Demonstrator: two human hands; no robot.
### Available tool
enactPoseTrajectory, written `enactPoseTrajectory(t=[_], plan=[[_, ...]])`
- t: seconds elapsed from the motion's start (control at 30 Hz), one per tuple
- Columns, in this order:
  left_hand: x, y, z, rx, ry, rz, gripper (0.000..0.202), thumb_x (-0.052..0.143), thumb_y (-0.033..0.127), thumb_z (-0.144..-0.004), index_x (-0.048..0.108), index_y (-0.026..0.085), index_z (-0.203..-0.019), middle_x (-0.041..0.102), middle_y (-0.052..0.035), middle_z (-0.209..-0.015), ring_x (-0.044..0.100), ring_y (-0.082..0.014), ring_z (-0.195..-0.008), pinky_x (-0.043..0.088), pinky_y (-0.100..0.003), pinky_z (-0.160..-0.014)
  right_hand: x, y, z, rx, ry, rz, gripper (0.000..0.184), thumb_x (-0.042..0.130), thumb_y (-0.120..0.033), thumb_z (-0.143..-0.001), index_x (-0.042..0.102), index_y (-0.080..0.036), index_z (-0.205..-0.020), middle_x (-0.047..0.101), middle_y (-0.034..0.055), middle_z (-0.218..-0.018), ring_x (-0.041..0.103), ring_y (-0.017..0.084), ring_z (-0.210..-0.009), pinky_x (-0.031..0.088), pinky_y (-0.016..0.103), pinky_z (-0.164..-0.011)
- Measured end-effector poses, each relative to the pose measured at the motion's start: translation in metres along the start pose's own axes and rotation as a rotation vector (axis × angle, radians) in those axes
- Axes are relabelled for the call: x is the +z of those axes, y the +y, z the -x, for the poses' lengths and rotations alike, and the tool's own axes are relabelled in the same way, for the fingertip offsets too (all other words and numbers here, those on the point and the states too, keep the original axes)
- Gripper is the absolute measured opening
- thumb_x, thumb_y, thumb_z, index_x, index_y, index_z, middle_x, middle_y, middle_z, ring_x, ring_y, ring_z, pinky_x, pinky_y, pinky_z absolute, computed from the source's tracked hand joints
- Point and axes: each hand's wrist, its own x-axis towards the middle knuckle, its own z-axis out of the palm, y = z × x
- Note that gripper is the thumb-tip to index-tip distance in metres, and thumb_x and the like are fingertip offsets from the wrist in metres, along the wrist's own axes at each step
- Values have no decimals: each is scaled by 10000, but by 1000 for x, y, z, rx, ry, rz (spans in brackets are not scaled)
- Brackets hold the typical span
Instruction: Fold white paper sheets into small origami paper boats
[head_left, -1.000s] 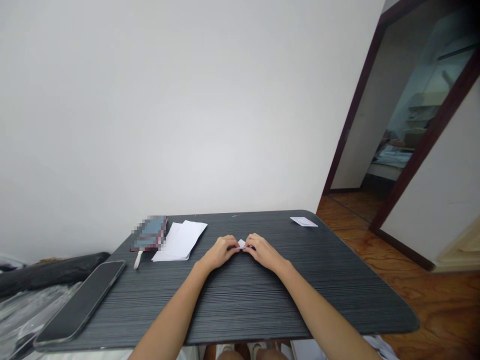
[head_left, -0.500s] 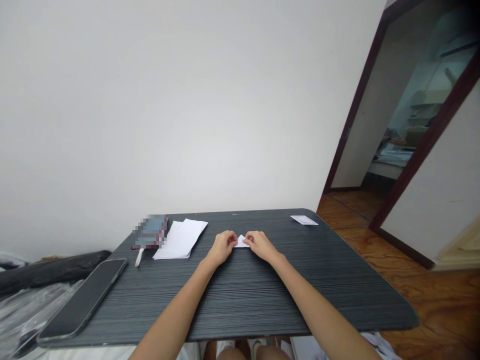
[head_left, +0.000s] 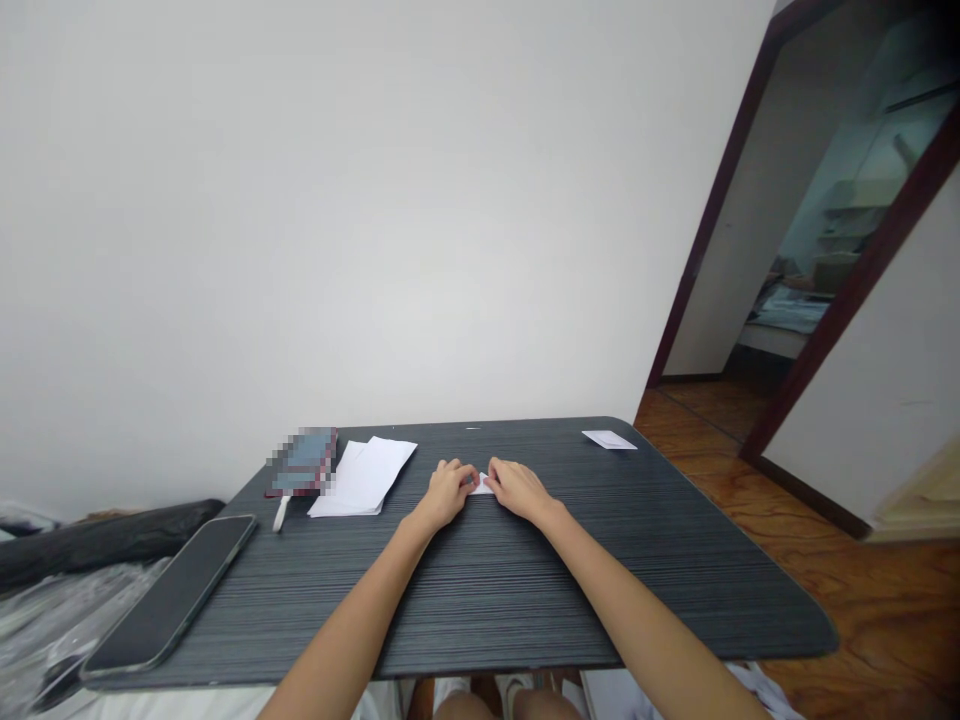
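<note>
A small folded piece of white paper [head_left: 484,486] lies on the dark table between my two hands, and its sides are covered by my fingers. My left hand [head_left: 450,492] pinches the paper's left side with thumb and forefinger. On the opposite side, my right hand [head_left: 517,487] has its fingers closed on the paper's right part. Both wrists hover low over the tabletop.
On the dark wood-grain table [head_left: 480,590], white sheets [head_left: 364,478] lie at the left, beside a blurred item [head_left: 304,460] with a white strap. A phone [head_left: 172,595] rests at the left edge. A folded white paper [head_left: 609,439] lies far right. A wall stands behind.
My right fingers have shifted slightly on the paper, and less of its pointed top shows between my hands. The other things on the table stay put.
</note>
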Motion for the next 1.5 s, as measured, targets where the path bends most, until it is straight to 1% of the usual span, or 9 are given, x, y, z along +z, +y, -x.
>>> enactPoseTrajectory(t=[0.1, 0.23, 0.4, 0.5, 0.6, 0.77, 0.93, 1.23, 1.5], plan=[[1, 0, 0, 0, -3, -14, 175, 404, 199, -774, 561, 230, -845, 480, -29, -835, 418, -163, -781, 331, -310, -750, 0, 3, 4, 30, 73, 94, 218, 380, -383, -806, 474, -219, -914, 511, 57, -897, 427, 195, -879, 277, 327, -738], [1, 0, 2, 122, 29, 24, 206, 380, 131, -775, 558, 201, -852, 483, -42, -911, 414, -161, -840, 324, -312, -793, 1, 6, 3, 109, 44, 118, 209, 373, -395, -807, 472, -253, -924, 469, 60, -929, 382, 209, -893, 262, 362, -737], [0, 5, 5, 248, 51, 57, 143, 401, 196, -793, 537, 156, -771, 500, -52, -844, 438, -152, -824, 358, -273, -766, 5, 11, 2, 118, 106, 56, 192, 321, -307, -838, 497, -229, -853, 506, 43, -879, 411, 186, -876, 269, 333, -741], [1, 7, 4, 204, 74, 35, 140, 461, 266, -768, 530, 150, -729, 493, -46, -797, 458, -148, -769, 374, -263, -719, 3, 17, 1, 164, 136, -42, 315, 253, -274, -856, 535, -195, -741, 552, 41, -814, 463, 164, -828, 296, 288, -719], [2, 7, 1, 127, 114, 55, 171, 471, 288, -757, 541, 148, -689, 491, -33, -722, 471, -132, -687, 377, -247, -648, -2, 19, 2, 184, 121, -143, 367, 278, -325, -843, 561, -175, -663, 584, 49, -732, 512, 150, -734, 327, 249, -672], [4, 5, -1, 54, 198, 110, 212, 464, 308, -750, 565, 142, -663, 499, -20, -647, 470, -109, -594, 365, -229, -579, -2, 7, 5, 130, 105, -242, 353, 396, -428, -769, 597, -175, -626, 609, 44, -658, 536, 153, -654, 348, 233, -613], [5, 4, -2, -2, 217, 195, 228, 487, 326, -724, 583, 130, -659, 546, -26, -653, 483, -97, -558, 380, -211, -539, 8, -3, 4, 114, 140, -313, 280, 445, -365, -748, 621, -167, -657, 628, 42, -671, 546, 146, -653, 349, 224, -615], [4, 8, -2, 1, 230, 217, 257, 446, 322, -749, 610, 127, -716, 597, -47, -662, 524, -113, -566, 401, -214, -558, 8, -10, -1, 216, 154, -271, 183, 461, -268, -729, 610, -186, -664, 626, -4, -655, 543, 129, -652, 303, 218, -619], [11, 15, -1, 7, 301, 174, 192, 429, 223, -758, 531, 162, -909, 557, -2, -596, 517, -108, -546, 380, -200, -545, 8, -25, 5, 171, 230, -176, 231, 383, -243, -792, 584, -151, -723, 622, 70, -713, 560, 146, -654, 317, 210, -566]])
